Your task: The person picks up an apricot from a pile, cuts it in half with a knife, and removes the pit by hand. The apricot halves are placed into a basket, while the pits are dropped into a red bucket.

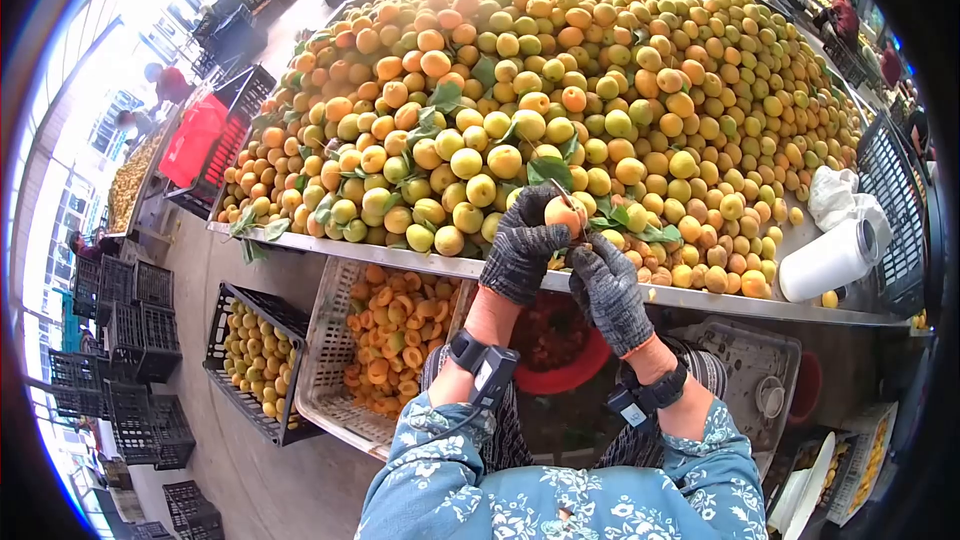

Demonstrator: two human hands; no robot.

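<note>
My left hand, in a dark grey knit glove, is closed around an orange apricot above the near edge of the heap. Close against the fruit's lower side is my right hand, in a lighter grey glove, with its fingers pinched together. What they pinch is hidden; a thin dark sliver shows by the apricot. Behind both hands, a large heap of apricots with green leaves covers the metal-edged table.
Below the table stand a pale crate of split apricots, a black crate of whole ones and a red basin between my knees. A white container lies at the table's right. Black crates stand at left; other people are farther off.
</note>
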